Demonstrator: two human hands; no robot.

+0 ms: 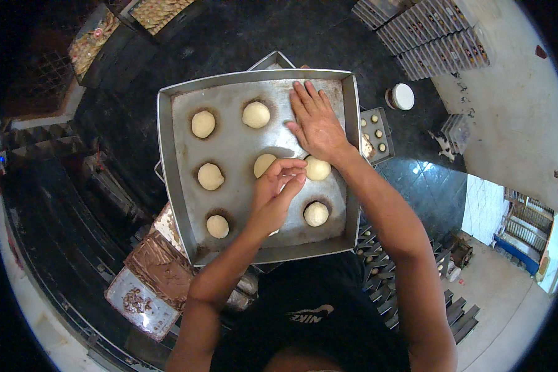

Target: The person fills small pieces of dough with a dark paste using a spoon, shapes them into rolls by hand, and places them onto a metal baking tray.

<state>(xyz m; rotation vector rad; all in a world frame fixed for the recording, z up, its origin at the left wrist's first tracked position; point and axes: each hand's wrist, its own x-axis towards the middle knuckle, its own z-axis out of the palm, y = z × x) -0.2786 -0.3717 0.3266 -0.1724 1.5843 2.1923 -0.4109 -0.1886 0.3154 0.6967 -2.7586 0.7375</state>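
Left hand [278,186] pinching nothing visible above dough ball [264,164], right hand [316,124] flat — open — on metal tray [167,155], white-lidded round tub [402,97] beyond.

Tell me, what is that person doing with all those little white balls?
A person is bent over a big metal tray with round dough balls spaced out in rows. The right hand lies flat on the tray near its far corner. The left hand is over the middle of the tray with its fingertips pinched together, right beside one dough ball. Whether it holds anything is hard to tell. A trowel with brown paste lies beside the tray.
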